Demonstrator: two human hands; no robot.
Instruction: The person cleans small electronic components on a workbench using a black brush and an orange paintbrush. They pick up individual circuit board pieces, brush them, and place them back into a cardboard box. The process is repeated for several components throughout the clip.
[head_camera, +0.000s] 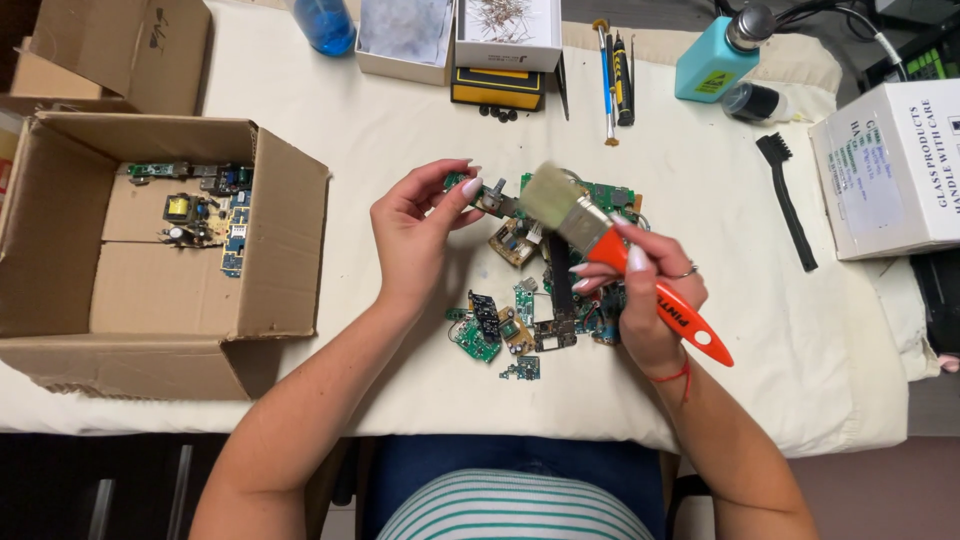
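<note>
Open brown carton (150, 250) left; white printed box (885, 170) right edge.

Brush bristles (552, 196) blurred. Behind the brush, the circuit board pile (545, 290) is partly hidden. Blue bottle (325, 24), far left of the brush, cut off by the top edge. White box (890, 165), right of the brush, cut at the right edge.

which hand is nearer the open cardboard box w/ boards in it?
Left. The left hand holds a small circuit board just right of the cardboard box. The right hand, gripping the orange-handled brush, is farther right, beyond the board pile.
</note>
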